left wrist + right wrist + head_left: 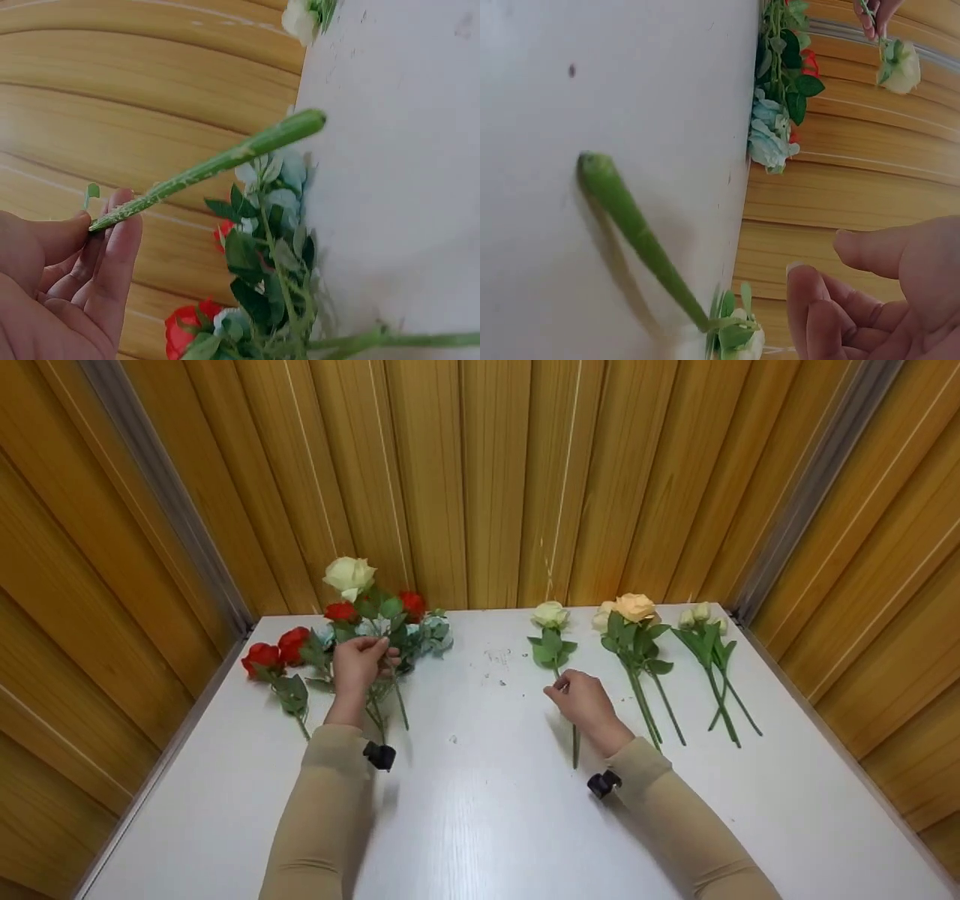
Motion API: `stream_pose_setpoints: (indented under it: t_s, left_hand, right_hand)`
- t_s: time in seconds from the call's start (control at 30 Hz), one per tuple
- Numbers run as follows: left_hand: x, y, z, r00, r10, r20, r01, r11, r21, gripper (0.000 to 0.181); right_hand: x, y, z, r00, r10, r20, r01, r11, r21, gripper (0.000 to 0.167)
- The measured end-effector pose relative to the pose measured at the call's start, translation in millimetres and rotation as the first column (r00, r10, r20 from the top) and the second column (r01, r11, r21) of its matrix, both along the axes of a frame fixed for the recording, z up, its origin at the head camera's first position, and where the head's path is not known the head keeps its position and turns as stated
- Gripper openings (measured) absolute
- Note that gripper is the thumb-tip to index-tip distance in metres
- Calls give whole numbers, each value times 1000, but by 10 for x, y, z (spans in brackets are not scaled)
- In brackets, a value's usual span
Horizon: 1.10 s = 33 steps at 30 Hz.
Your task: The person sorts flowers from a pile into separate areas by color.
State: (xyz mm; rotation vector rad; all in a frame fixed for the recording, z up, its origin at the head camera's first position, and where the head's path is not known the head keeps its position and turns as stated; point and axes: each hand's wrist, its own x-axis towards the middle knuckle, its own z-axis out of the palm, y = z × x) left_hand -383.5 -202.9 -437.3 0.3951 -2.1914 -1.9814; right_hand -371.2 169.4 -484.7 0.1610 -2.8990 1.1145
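Observation:
My left hand [360, 666] pinches the green stem [225, 161] of a pale cream rose [350, 576] between thumb and fingers. That rose is raised over a bunch of red roses [413, 604] and light blue flowers [435, 634] at the left. My right hand [586, 702] hovers over the stem of another whitish rose [551, 615], which lies on the table. Its thumb and index finger stand apart in the right wrist view, the other fingers loosely bent, with nothing between them. The lying stem [641, 240] is beside the hand there.
Right of the lying rose are peach roses [634, 607] and a bunch of white tulip-like flowers [701, 613]. More red roses [262, 658] lie at the far left. Wood-patterned panels [495, 480] wall the white table [465, 810] at the back and sides.

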Motion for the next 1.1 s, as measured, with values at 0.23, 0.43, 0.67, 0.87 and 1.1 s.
stream_pose_setpoints:
  t_s: [0.23, 0.43, 0.67, 0.87, 1.1]
  left_hand:
    - [-5, 505, -34, 993, -120, 17, 119, 991, 56, 24]
    - [55, 923, -89, 980, -199, -10, 199, 974, 107, 24]
    - [109, 1310, -205, 961, -277, -4, 274, 950, 150, 21]
    - [140, 1482, -331, 953, -303, 1, 300, 943, 146, 17]
    - [151, 1444, -376, 941, -338, -2, 336, 934, 118, 27]
  right_hand:
    - [73, -231, 27, 995, 72, 69, -60, 985, -160, 20]
    - [141, -427, -6, 982, 183, 54, -160, 941, -298, 20]
    - [266, -612, -43, 958, 281, 58, -237, 890, -390, 24]
    - [320, -649, -104, 962, 271, 30, -237, 886, -398, 13]
    - [307, -577, -97, 967, 253, 40, -217, 894, -392, 10]
